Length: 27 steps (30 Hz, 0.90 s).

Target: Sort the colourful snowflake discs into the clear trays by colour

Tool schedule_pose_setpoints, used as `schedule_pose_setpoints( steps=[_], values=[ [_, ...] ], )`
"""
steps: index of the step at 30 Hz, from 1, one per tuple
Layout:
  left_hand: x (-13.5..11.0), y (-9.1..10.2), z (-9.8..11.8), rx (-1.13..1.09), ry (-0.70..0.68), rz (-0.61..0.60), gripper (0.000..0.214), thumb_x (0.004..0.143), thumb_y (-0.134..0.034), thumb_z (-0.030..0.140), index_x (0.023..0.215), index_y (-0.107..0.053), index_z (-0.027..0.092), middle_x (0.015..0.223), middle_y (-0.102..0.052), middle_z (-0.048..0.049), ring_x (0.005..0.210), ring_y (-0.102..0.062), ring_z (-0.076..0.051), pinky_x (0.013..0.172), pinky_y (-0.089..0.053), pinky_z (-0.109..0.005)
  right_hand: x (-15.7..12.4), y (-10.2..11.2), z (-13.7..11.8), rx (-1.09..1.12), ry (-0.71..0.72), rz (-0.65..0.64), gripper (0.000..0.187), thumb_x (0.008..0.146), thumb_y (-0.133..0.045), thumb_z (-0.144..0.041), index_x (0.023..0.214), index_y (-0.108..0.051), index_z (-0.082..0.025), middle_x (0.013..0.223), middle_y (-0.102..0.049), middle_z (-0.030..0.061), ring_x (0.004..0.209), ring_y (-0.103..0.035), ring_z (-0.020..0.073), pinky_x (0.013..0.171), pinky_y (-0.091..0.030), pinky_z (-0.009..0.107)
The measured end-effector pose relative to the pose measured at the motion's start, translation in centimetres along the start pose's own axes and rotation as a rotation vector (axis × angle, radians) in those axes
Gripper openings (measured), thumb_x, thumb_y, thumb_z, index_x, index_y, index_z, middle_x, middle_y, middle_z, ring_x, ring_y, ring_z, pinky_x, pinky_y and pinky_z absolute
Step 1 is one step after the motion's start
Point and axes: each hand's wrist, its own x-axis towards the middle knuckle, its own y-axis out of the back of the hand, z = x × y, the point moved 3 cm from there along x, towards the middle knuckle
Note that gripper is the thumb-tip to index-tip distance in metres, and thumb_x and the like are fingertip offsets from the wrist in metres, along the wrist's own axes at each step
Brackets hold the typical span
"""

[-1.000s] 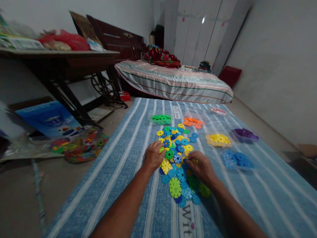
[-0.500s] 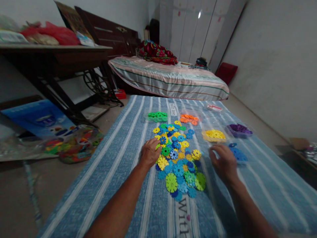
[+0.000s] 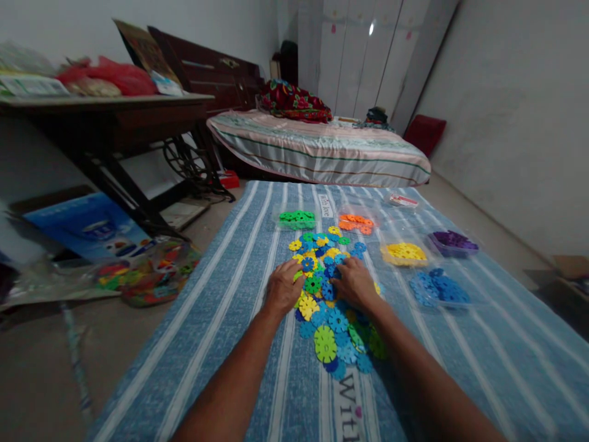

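A pile of notched plastic snowflake discs (image 3: 324,344) in blue, yellow and green lies spread over the striped cloth. My left hand (image 3: 283,286) rests at the pile's left edge, thumb and fingers apart, with a yellow-green disc by the fingertips. From the right, my right hand (image 3: 358,283) reaches into the middle of the pile. Its thumb and fingers are spread over blue discs (image 3: 327,289), and part of the pile is hidden beneath it. Neither hand visibly lifts a disc.
Clear tubs hold sorted discs: green (image 3: 297,219), orange (image 3: 356,223), yellow (image 3: 404,253), purple (image 3: 453,243) and blue (image 3: 439,288). A small clear package (image 3: 403,201) lies at the far right. Left of the table are a bag of colourful pieces (image 3: 159,276) and a sewing-machine table (image 3: 115,101).
My right hand has moved left from beside the blue tub into the pile, its fingers spreading over the discs. My left hand stays at the pile's left edge. The view has shifted slightly.
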Motion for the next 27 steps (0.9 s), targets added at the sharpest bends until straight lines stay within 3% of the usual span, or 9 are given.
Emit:
schedule_pose_setpoints(
  steps=[4, 8, 14, 17, 22, 24, 27],
  values=[
    [0.2, 0.1, 0.0, -0.007, 0.002, 0.008, 0.021, 0.084, -0.057, 0.026, 0.101, -0.07, 0.021, 0.118, -0.069, -0.0093, 0.113, -0.063, -0.026, 0.1, -0.052, -0.045, -0.3, -0.6, -0.1, 0.007, 0.019, 0.03, 0.014, 0.09, -0.062, -0.031, 0.083, -0.068, -0.021, 0.098, -0.064, 0.0108, 0.101, -0.054, 0.0262, 0.087, -0.044, 0.037],
    [0.3, 0.1, -0.1, -0.014, 0.006, -0.001, 0.023, 0.084, -0.057, 0.027, 0.101, -0.07, 0.019, 0.118, -0.069, -0.0107, 0.113, -0.063, -0.026, 0.101, -0.052, -0.044, -1.3, -0.3, 0.1, 0.092, 0.101, 0.184, 0.024, 0.093, -0.053, -0.024, 0.072, -0.065, -0.02, 0.083, -0.063, 0.008, 0.087, -0.055, 0.0226, 0.079, -0.043, 0.034],
    [0.4, 0.2, -0.2, -0.012, 0.009, 0.003, 0.022, 0.083, -0.057, 0.027, 0.101, -0.069, 0.021, 0.118, -0.069, -0.0086, 0.114, -0.063, -0.025, 0.101, -0.051, -0.043, -3.6, 2.4, 1.7, 0.162, 0.144, 0.352, 0.027, 0.095, -0.05, -0.024, 0.073, -0.066, -0.02, 0.085, -0.068, 0.0061, 0.081, -0.059, 0.0181, 0.078, -0.042, 0.03],
    [0.3, 0.2, -0.1, -0.009, 0.009, 0.003, 0.022, 0.083, -0.057, 0.026, 0.1, -0.069, 0.021, 0.118, -0.069, -0.0086, 0.113, -0.063, -0.025, 0.101, -0.052, -0.043, -5.4, 5.1, 4.4, 0.1, 0.069, 0.511, 0.026, 0.095, -0.05, -0.024, 0.075, -0.067, -0.02, 0.086, -0.07, 0.0077, 0.08, -0.06, 0.0189, 0.08, -0.043, 0.032],
    [0.1, 0.4, 0.3, 0.001, 0.005, -0.006, 0.022, 0.083, -0.057, 0.024, 0.102, -0.069, 0.022, 0.117, -0.069, -0.008, 0.113, -0.063, -0.025, 0.1, -0.052, -0.044, -8.5, 9.1, 10.2, -0.215, -0.287, 0.741, 0.019, 0.09, -0.054, -0.028, 0.086, -0.069, -0.017, 0.088, -0.07, 0.0122, 0.082, -0.062, 0.026, 0.079, -0.044, 0.04],
    [0.1, 0.4, 0.5, 0.011, 0.015, -0.016, 0.022, 0.084, -0.057, 0.024, 0.102, -0.069, 0.022, 0.117, -0.069, -0.008, 0.113, -0.063, -0.026, 0.1, -0.052, -0.045, -8.9, 9.4, 10.5, -0.215, -0.312, 0.752, 0.019, 0.089, -0.055, -0.029, 0.09, -0.069, -0.017, 0.09, -0.07, 0.0124, 0.084, -0.062, 0.0274, 0.079, -0.045, 0.042],
    [0.0, 0.4, 0.5, 0.012, 0.017, -0.023, 0.021, 0.084, -0.058, 0.024, 0.102, -0.069, 0.023, 0.118, -0.069, -0.0076, 0.114, -0.062, -0.025, 0.102, -0.051, -0.045, -8.4, 8.1, 7.8, -0.03, -0.16, 0.661, 0.018, 0.09, -0.053, -0.029, 0.091, -0.069, -0.02, 0.094, -0.069, 0.0107, 0.088, -0.063, 0.0256, 0.083, -0.047, 0.041]
  ],
)
